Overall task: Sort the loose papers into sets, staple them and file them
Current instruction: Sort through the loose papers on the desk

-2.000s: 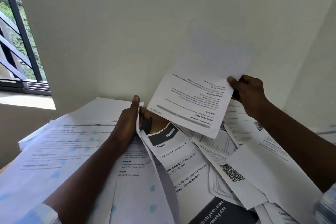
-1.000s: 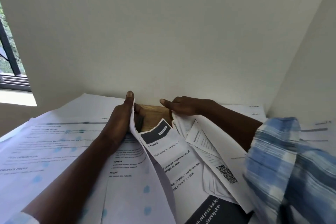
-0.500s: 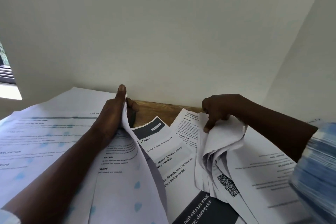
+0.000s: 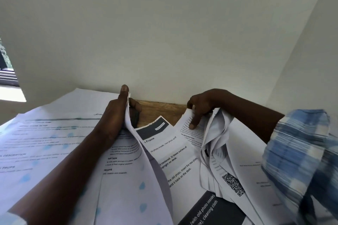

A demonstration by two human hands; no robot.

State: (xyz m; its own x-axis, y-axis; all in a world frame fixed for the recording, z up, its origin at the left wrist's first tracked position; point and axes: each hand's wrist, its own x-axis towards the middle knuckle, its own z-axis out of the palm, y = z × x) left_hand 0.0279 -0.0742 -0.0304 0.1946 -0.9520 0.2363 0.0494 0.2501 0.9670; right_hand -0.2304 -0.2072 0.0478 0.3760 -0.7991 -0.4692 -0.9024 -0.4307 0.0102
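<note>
Evidently sorting is early: left hand (image 4: 114, 115) clamps one sheaf (image 4: 120, 179), right hand (image 4: 203, 106) fingers (image 4: 194, 123) pinch a crumpled bunch (image 4: 215, 142); papers (image 4: 173, 155) litter the desk (image 4: 161, 109); nothing looks stapled.

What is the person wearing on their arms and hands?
The right arm wears a blue-and-white checked cloth sleeve; a sliver of pale sleeve shows on the left arm. The left hand and right hand are bare: no gloves or rings.
</note>
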